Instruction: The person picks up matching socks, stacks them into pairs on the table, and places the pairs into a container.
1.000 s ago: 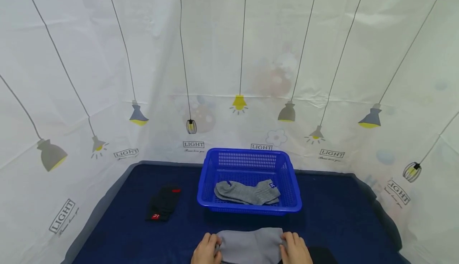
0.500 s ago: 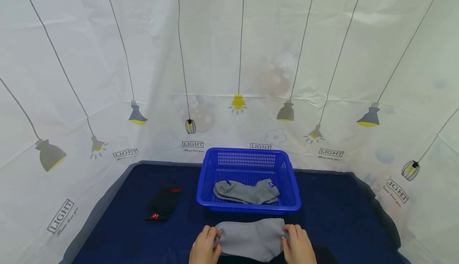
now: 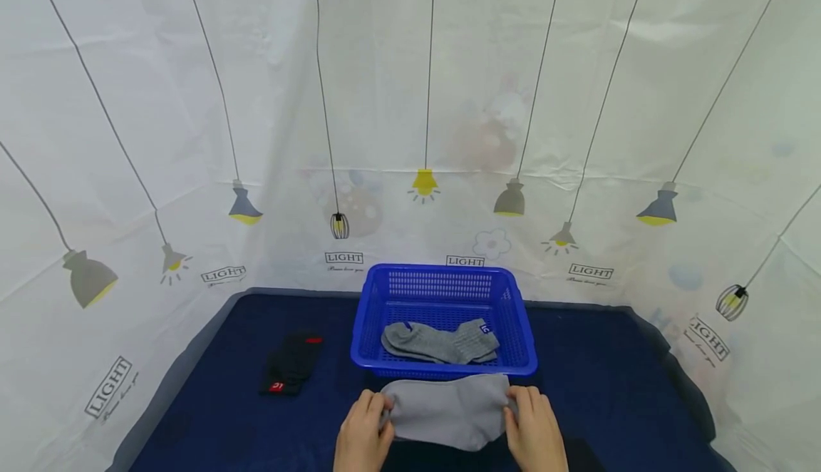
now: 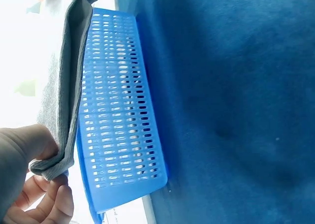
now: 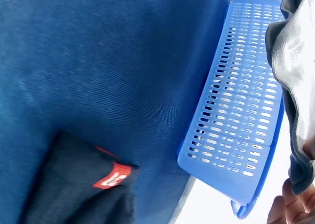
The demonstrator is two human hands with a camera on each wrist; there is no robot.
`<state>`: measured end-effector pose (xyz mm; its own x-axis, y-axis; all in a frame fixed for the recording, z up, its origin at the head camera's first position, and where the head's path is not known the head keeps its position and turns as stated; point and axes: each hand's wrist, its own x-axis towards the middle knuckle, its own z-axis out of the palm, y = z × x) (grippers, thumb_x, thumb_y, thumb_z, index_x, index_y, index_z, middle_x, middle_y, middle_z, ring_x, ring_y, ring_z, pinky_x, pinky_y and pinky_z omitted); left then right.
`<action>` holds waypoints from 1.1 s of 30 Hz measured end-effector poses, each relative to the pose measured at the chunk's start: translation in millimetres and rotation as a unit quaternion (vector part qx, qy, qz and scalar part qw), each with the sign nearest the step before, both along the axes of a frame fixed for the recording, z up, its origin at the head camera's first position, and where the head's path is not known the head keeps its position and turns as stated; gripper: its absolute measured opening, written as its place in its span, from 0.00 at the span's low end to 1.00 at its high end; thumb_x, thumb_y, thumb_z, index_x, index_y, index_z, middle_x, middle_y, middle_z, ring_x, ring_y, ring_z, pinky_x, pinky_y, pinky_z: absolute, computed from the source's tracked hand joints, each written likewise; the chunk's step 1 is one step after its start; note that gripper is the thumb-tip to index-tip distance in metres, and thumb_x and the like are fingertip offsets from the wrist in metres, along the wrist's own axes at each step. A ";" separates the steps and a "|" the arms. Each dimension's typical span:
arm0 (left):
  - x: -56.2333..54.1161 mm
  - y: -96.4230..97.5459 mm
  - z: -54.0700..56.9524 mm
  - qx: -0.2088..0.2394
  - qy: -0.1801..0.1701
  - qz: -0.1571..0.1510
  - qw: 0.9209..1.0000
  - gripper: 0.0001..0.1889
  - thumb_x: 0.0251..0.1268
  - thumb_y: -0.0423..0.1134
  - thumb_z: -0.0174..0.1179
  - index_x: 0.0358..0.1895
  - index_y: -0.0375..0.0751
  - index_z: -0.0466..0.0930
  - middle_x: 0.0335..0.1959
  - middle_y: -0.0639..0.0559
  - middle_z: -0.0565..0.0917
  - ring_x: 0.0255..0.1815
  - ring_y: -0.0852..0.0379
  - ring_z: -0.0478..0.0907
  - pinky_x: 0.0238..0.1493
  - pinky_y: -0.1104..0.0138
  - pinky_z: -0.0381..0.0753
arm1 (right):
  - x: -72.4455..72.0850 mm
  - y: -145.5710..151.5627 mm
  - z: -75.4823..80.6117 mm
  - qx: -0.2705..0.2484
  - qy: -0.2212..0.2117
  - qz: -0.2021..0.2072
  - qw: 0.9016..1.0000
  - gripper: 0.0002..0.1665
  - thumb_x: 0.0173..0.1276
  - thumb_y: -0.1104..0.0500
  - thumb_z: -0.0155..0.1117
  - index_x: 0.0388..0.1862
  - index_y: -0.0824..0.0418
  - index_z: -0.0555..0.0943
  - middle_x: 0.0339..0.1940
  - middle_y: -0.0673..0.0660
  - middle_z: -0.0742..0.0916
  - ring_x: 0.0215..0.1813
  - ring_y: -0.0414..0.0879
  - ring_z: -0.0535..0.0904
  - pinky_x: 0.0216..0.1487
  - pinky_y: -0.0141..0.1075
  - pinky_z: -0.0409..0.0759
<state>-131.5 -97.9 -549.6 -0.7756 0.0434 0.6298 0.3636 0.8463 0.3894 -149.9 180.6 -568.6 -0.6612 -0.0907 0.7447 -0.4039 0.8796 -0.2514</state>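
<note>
A pair of light grey socks (image 3: pixel 445 411) is stretched sideways in the air, just in front of the blue basket. My left hand (image 3: pixel 363 429) pinches its left end between thumb and fingers; my right hand (image 3: pixel 535 426) pinches the right end. In the left wrist view the layers of the socks (image 4: pixel 74 76) lie against each other above the table. Inside the blue plastic basket (image 3: pixel 359 344), another pair of darker grey socks (image 3: pixel 436 342) with a blue tag lies flat.
Black socks (image 3: pixel 291 365) with red labels lie left of the basket. More black socks (image 5: pixel 74 184) lie near my right hand, close to the table's front. A dark blue cloth (image 3: pixel 596 358) covers the table, and a printed white curtain (image 3: pixel 410 101) stands behind it.
Both hands have carried the light grey socks forward and up, from the table's near side to the front of the basket. The basket and the black socks have stayed put.
</note>
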 end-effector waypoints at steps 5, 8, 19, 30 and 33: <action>-4.8 -0.8 4.5 -0.007 0.043 0.006 0.999 0.21 0.30 0.23 0.70 0.31 0.47 0.76 0.27 0.57 0.72 0.24 0.60 0.70 0.23 0.69 0.71 | -3.3 -1.9 7.7 -0.001 0.012 0.005 1.000 0.26 0.39 0.74 0.78 0.38 0.63 0.78 0.31 0.56 0.80 0.29 0.47 0.71 0.31 0.39 0.70; -8.0 -1.4 8.9 -0.010 0.050 0.007 0.999 0.20 0.32 0.23 0.69 0.31 0.46 0.76 0.27 0.57 0.72 0.25 0.60 0.71 0.24 0.68 0.72 | -6.5 -2.2 12.7 0.000 0.022 0.013 1.000 0.25 0.41 0.74 0.77 0.39 0.64 0.78 0.32 0.57 0.79 0.30 0.48 0.72 0.31 0.40 0.70; -15.7 -2.1 23.2 -0.016 0.065 0.005 0.998 0.20 0.33 0.23 0.69 0.33 0.45 0.76 0.28 0.56 0.72 0.25 0.59 0.70 0.24 0.68 0.71 | -15.5 -3.9 27.6 0.009 0.031 0.011 0.999 0.23 0.44 0.73 0.76 0.40 0.65 0.78 0.31 0.57 0.79 0.30 0.50 0.73 0.31 0.42 0.71; -29.4 -3.6 33.2 -0.025 0.061 0.001 0.998 0.19 0.35 0.22 0.70 0.33 0.43 0.77 0.28 0.55 0.73 0.25 0.59 0.70 0.24 0.69 0.71 | -26.3 -6.7 36.6 0.021 0.029 0.005 0.999 0.22 0.46 0.72 0.76 0.40 0.65 0.78 0.32 0.58 0.79 0.32 0.51 0.75 0.32 0.44 0.72; -32.9 -3.6 34.6 -0.023 0.070 -0.003 0.997 0.19 0.35 0.22 0.70 0.33 0.43 0.77 0.28 0.55 0.73 0.25 0.59 0.70 0.25 0.68 0.71 | -30.6 -6.7 39.4 0.025 0.030 0.002 0.999 0.21 0.47 0.72 0.76 0.40 0.66 0.78 0.31 0.58 0.79 0.32 0.52 0.75 0.32 0.44 0.72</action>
